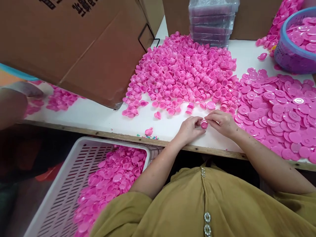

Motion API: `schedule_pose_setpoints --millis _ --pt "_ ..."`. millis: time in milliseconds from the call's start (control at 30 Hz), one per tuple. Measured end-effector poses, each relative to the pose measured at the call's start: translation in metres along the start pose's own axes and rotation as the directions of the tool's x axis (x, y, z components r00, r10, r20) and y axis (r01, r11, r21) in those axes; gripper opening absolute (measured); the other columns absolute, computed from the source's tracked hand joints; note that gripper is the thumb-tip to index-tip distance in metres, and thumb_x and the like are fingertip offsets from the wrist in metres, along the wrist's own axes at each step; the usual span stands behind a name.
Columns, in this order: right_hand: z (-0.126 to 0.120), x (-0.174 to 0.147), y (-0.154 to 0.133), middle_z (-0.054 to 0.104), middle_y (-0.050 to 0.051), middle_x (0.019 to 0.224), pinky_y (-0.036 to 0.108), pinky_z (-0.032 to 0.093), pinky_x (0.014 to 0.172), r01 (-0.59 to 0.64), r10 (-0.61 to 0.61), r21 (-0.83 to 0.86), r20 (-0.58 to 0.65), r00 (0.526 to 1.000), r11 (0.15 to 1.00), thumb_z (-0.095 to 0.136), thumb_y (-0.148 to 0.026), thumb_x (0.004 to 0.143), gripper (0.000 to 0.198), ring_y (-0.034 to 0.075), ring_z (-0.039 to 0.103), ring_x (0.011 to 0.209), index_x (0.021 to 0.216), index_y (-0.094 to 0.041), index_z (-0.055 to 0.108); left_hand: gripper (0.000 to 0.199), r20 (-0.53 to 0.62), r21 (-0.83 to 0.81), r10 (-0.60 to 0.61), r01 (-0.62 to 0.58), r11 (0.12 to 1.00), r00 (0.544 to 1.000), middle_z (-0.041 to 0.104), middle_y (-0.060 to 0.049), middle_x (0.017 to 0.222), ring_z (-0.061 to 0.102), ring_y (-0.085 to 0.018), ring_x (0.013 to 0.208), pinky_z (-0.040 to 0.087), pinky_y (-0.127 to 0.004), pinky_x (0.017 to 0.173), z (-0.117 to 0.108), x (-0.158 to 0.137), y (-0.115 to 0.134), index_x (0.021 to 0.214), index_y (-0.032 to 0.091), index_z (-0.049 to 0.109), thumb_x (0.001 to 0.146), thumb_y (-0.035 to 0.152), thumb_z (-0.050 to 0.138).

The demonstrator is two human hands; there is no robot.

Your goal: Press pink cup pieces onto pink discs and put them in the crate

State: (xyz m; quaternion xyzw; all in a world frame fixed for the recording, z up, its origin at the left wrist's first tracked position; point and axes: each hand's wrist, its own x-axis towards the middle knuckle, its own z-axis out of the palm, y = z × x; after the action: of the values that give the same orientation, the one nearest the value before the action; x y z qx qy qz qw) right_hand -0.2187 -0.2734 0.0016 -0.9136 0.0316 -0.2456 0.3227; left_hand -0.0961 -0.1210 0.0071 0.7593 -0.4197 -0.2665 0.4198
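Near the table's front edge, my two hands meet around one small pink plastic toy cup [204, 125]. My left hand [190, 131] is closed on the cup's left side with thumb and fingers. From the right, the fingertips of my right hand [222, 123] pinch at its upper edge; the exact part they grip is too small to make out. Just beyond my hands spreads a large heap of pink toy cups [182, 75]. Flat pink toy saucers [278, 112] lie piled beside my right forearm.
A big cardboard box [98, 49] stands at the left. Clear plastic boxes [212, 23] are stacked behind the cups. A blue basket [287, 49] of saucers sits at the back right. Below the table edge is a white crate [66, 184] with pink pieces. Another person's arm [12, 105] shows far left.
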Motion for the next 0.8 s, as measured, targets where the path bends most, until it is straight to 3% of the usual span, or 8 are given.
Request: schedule_pose_setpoints --millis 167,300,433,533,667,800 --pt "-0.001 0.001 -0.007 0.071 0.009 0.096 0.034 0.056 0.075 0.013 -0.02 0.169 0.038 0.999 0.986 0.058 -0.028 0.09 0.016 0.019 0.067 0.087 0.094 -0.02 0.072 0.038 0.087 -0.397 -0.141 0.164 0.903 0.986 0.065 -0.003 0.079 0.055 -0.011 0.065 0.044 -0.023 0.059 -0.01 -0.004 0.0 0.103 0.013 0.068 0.074 0.038 0.069" --pt "0.002 0.002 -0.007 0.07 0.006 0.089 0.036 0.055 0.078 -0.16 0.176 0.33 -0.021 0.984 0.931 0.064 -0.035 0.086 0.015 0.019 0.067 0.084 0.083 -0.021 0.07 0.035 -0.023 -0.512 -0.197 0.158 0.844 0.98 0.064 -0.002 0.075 0.053 -0.009 0.062 0.042 -0.02 0.054 -0.006 0.002 0.01 0.097 0.012 0.068 0.072 0.036 0.071" --pt "0.008 0.004 -0.004 0.066 0.002 0.076 0.028 0.053 0.056 -0.427 0.477 0.564 0.066 0.877 0.707 0.08 -0.041 0.067 0.033 0.015 0.063 0.061 0.083 -0.019 0.063 0.029 -0.077 -0.444 -0.226 0.169 0.88 0.971 0.066 -0.001 0.073 0.057 -0.01 0.064 0.045 -0.022 0.06 0.001 0.006 0.014 0.094 0.012 0.069 0.07 0.029 0.071" --pt "0.01 0.009 -0.007 0.063 -0.001 0.063 0.023 0.047 0.047 -0.591 0.582 0.564 0.223 0.782 0.577 0.079 -0.036 0.067 0.03 0.012 0.061 0.051 0.079 -0.017 0.061 0.022 -0.082 -0.301 -0.21 0.177 0.937 0.974 0.069 -0.004 0.077 0.061 -0.013 0.07 0.047 -0.025 0.066 0.002 0.005 0.01 0.083 0.013 0.069 0.07 0.03 0.069" --pt "0.009 0.02 -0.024 0.056 -0.005 0.051 0.018 0.043 0.045 -0.719 0.661 0.401 0.297 0.689 0.568 0.07 -0.017 0.075 0.012 0.01 0.058 0.047 0.07 -0.015 0.059 0.03 -0.099 -0.117 -0.163 0.151 0.981 0.982 0.07 -0.005 0.076 0.063 -0.019 0.075 0.049 -0.029 0.07 -0.003 0.002 0.011 0.077 0.015 0.066 0.07 0.045 0.063" --pt "0.004 0.035 -0.022 0.052 -0.007 0.049 0.016 0.041 0.046 -0.729 0.652 0.191 0.342 0.677 0.657 0.071 -0.021 0.079 0.01 0.011 0.062 0.05 0.074 -0.016 0.063 0.043 -0.032 -0.039 -0.205 0.204 0.978 0.978 0.069 -0.004 0.07 0.064 -0.02 0.065 0.05 -0.03 0.06 -0.006 0.014 0.01 0.083 0.017 0.064 0.067 0.057 0.06"
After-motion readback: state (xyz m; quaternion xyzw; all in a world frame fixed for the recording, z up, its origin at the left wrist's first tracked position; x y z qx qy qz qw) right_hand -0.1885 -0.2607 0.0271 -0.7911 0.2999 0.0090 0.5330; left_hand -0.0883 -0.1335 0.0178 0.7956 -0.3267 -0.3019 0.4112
